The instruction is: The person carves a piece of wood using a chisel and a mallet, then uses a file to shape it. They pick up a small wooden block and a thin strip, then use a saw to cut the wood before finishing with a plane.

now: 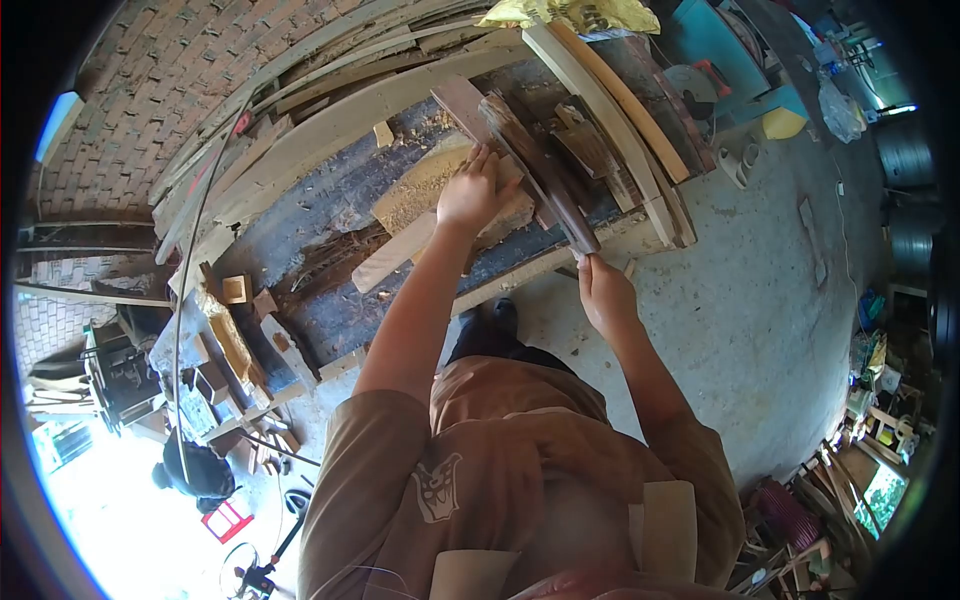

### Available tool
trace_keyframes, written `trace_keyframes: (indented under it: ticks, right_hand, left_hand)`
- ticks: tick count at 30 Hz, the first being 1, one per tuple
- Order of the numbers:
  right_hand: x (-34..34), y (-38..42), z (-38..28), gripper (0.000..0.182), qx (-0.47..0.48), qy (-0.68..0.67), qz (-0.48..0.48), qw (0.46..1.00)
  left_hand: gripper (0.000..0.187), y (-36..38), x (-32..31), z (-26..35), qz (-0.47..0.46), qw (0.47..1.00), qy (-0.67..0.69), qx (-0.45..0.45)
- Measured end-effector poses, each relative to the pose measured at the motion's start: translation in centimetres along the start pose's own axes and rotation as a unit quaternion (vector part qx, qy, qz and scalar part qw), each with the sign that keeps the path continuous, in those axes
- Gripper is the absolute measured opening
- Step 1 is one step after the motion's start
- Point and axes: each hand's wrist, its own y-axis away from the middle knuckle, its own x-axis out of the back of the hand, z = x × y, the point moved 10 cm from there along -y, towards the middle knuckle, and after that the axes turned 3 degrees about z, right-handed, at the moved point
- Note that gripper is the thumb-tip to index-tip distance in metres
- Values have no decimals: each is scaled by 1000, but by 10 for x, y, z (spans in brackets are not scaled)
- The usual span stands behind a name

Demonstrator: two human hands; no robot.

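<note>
Left hand (468,192) is being pressed flat, fingers spread open, on a pale board (425,225) lying on the surface (330,320), arm stretched forward. Right hand (603,292) is being closed around the near end of a dark plank (535,165), elbow bent.

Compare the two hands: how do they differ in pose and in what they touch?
The left hand lies spread and flat on a pale board; the right hand is closed round the end of a dark plank. The left hand reaches far out over the workbench; the right hand stays at its near edge, by the body. Both are bare, and both rest on wood.
</note>
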Motion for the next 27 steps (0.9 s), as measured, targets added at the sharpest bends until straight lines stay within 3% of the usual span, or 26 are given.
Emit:
trace_keyframes:
  ticks: [12, 27]
  right_hand:
    - [-11, -75, -49, 30, 14, 24, 34, 999]
    - [-18, -45, -21, 28, 4, 16, 33, 999]
  left_hand:
    - [50, 0, -1, -1, -9, 1000, -20, 6]
    - [53, 0, 6, 5, 1, 1000, -21, 1]
